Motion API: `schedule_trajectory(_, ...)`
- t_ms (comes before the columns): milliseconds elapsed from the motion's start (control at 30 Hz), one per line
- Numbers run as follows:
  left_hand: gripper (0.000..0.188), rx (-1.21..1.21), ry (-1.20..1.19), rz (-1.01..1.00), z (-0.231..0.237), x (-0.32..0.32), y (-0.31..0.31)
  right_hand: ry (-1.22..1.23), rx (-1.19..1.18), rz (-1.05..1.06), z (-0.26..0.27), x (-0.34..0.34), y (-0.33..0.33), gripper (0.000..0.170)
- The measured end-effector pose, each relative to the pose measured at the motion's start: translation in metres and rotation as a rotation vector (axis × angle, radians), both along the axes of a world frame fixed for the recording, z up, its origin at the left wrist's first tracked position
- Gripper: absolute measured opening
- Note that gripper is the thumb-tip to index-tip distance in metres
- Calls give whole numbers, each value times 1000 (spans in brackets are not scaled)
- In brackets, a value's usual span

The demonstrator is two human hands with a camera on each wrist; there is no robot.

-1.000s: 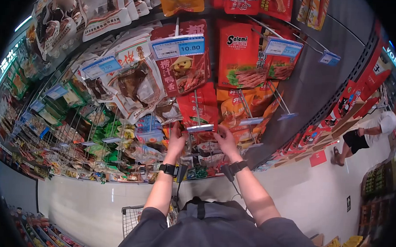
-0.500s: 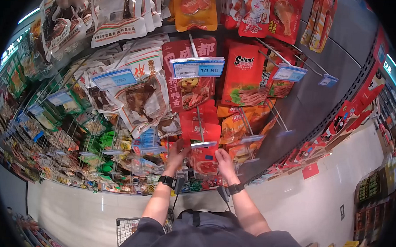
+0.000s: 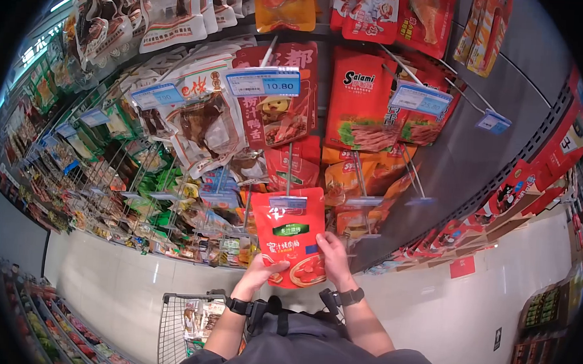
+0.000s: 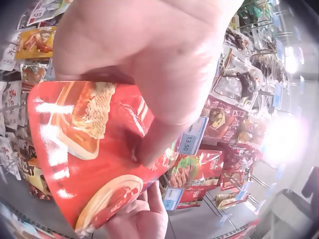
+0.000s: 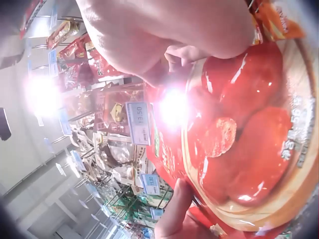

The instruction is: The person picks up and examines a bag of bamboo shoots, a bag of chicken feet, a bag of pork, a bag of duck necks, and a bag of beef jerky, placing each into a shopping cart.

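Note:
A glossy red food pouch (image 3: 281, 247) with a green label and pictures of sausages faces up in front of the body. My left hand (image 3: 257, 274) grips its lower left corner, thumb lying across the front. At the right edge, my right hand (image 3: 335, 260) pinches the pouch, thumb on the printed side. The left wrist view shows the pouch (image 4: 109, 149) between both hands, its bottom edge tilted toward the camera. In the right wrist view the sausage picture on the pouch (image 5: 239, 149) fills the right half, partly washed out by glare.
A hook's price tag (image 3: 288, 201) overlaps the pouch's upper part. Behind hang more red pouches (image 3: 292, 169), orange packets (image 3: 344, 181) and a maroon bag (image 3: 275, 112). A wire shopping cart (image 3: 172, 321) holding packages stands at lower left. Red cartons (image 3: 536, 175) line the right side.
Both hands began beside the low hook, then moved down and back toward the body. The red pouch came with them and now shows much more of its front.

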State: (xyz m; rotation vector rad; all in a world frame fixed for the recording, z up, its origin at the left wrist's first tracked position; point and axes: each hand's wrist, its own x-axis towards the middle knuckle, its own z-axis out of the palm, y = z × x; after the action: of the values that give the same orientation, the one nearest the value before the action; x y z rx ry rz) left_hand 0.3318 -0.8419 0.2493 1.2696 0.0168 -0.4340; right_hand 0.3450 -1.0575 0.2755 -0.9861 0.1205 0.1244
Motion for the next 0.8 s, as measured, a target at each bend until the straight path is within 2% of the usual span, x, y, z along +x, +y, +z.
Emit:
schedule_trajectory(67, 33, 31, 20, 22, 10, -17, -9, 49, -21, 64, 5, -14, -7, 24)
schedule_trajectory(167, 34, 15, 87, 66, 13, -41, -17, -11, -202, 113, -11, -32, -17, 36)
schedule_trajectory(200, 40, -2, 119, 68, 14, -49, -20, 14, -194, 128, -15, -39, -23, 36)
schedule_trajectory(267, 38, -126, 168, 113, 20, -62, -29, 70, -167, 290, -19, -53, -31, 35)
schedule_trajectory(333, 35, -82, 165, 165, 20, -77, -31, 124, -87, 350, -35, -66, -36, 36)
schedule_trajectory(433, 31, -62, 141, 157, 25, -93, -32, 144, -55, 574, -40, -83, -35, 37)
schedule_trajectory(600, 28, -71, 185, 193, 20, -104, -23, 143, -62, 573, -35, -98, -21, 35)
schedule_trajectory(667, 28, -15, 103, 335, 12, -108, -17, 137, -59, 535, -30, -101, -9, 34)
schedule_trajectory(800, 35, -44, 22, 397, 19, -112, 1, 196, -174, 500, -18, -110, 14, 30)
